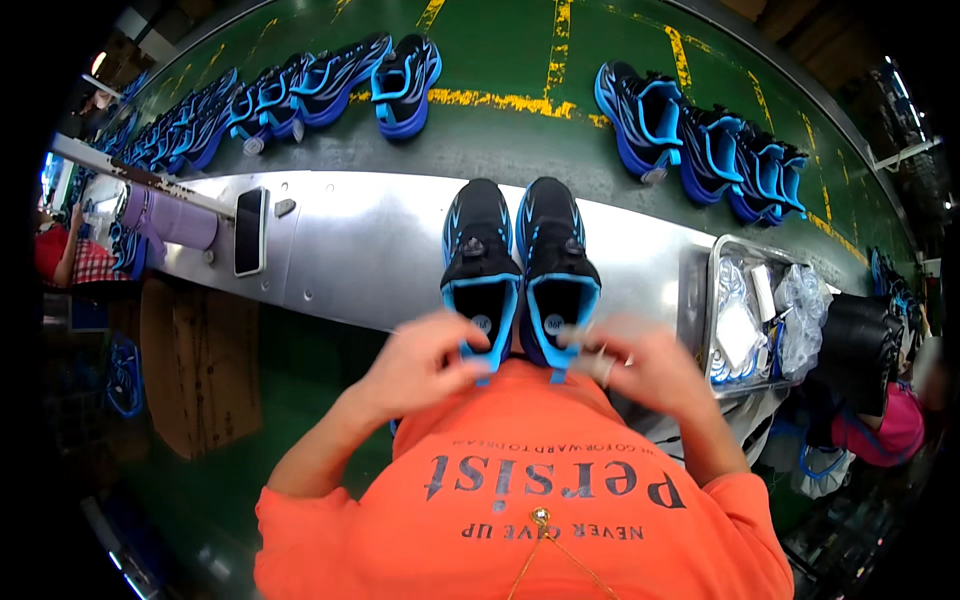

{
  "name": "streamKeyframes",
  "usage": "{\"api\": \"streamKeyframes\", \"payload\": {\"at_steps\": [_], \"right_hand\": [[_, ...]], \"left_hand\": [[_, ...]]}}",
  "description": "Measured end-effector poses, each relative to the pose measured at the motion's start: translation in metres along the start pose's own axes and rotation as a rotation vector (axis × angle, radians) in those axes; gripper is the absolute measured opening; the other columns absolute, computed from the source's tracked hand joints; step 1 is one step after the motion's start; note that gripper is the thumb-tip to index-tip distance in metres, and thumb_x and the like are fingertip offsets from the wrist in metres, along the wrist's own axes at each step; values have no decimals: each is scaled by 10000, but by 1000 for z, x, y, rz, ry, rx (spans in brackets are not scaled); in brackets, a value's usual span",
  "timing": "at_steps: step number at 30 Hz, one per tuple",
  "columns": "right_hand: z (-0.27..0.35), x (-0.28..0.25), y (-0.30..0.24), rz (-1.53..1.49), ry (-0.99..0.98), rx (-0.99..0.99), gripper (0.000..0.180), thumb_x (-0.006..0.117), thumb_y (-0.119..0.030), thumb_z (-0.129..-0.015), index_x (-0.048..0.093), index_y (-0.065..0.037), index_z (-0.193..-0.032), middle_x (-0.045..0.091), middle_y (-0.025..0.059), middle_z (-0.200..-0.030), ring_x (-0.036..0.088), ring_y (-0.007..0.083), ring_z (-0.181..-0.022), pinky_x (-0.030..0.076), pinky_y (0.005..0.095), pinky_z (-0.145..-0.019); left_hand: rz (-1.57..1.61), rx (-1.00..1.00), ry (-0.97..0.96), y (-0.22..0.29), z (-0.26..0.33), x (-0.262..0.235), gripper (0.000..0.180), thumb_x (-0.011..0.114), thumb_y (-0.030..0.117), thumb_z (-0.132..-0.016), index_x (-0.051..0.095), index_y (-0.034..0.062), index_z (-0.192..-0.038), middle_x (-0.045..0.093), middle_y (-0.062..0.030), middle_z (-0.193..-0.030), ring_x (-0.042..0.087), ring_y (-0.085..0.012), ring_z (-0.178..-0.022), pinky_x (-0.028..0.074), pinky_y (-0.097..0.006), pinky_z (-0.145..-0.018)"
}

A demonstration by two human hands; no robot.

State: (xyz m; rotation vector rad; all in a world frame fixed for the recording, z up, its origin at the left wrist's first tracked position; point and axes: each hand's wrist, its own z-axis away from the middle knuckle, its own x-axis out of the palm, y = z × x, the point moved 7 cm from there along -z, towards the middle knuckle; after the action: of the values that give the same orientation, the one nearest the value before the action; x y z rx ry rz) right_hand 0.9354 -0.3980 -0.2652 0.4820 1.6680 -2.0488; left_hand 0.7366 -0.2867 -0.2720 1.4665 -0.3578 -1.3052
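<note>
A dark phone (249, 231) lies near the left end of the steel bench (360, 250). At the bench's near edge stand a pair of black-and-blue shoes (518, 265), heels toward the person. The left hand (425, 365) pinches the left shoe's heel tab with curled fingers; the right hand (640, 365) is closed on something small and pale at the right shoe's heel, too blurred to identify. Both shoes look assembled, so the work seems late-stage. Bare steel lies left of the pair; a wire basket (712, 300) of plastic bags crowds the right end.
</note>
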Motion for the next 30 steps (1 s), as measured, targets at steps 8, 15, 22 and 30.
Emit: {"api": "streamKeyframes", "payload": {"at_steps": [8,15,22,30], "right_hand": [[-62,-12,7,201,422,-309,537,772,-62,-726,630,-98,-1242,640,147,-1092,632,293,-990,517,378,-835],[-59,-7,37,-93,280,47,449,689,-21,-786,627,-92,-1226,637,147,-1009,636,321,-898,523,374,-786],[-16,11,7,225,256,-264,562,655,37,-736,601,-130,-1269,540,194,-1215,567,383,-1079,514,412,-878],[-21,33,15,422,321,-213,581,646,-40,-821,492,-52,-1381,432,294,-1385,497,438,-1222,475,447,-980]], "left_hand": [[-359,307,376,4,-62,-19,415,681,-22,-726,616,51,-1129,653,-147,-1056,610,-337,-996,494,-423,-829],[-380,154,284,3,-46,-3,472,601,-114,-700,633,74,-1133,629,-134,-1016,613,-360,-967,503,-420,-835],[-531,238,170,-3,-29,13,426,611,-85,-694,678,132,-1054,584,-120,-1240,556,-331,-1073,462,-409,-872],[-708,178,196,7,-27,31,522,670,261,-850,560,149,-1347,413,-100,-1511,507,-290,-1097,349,-417,-960]]}}
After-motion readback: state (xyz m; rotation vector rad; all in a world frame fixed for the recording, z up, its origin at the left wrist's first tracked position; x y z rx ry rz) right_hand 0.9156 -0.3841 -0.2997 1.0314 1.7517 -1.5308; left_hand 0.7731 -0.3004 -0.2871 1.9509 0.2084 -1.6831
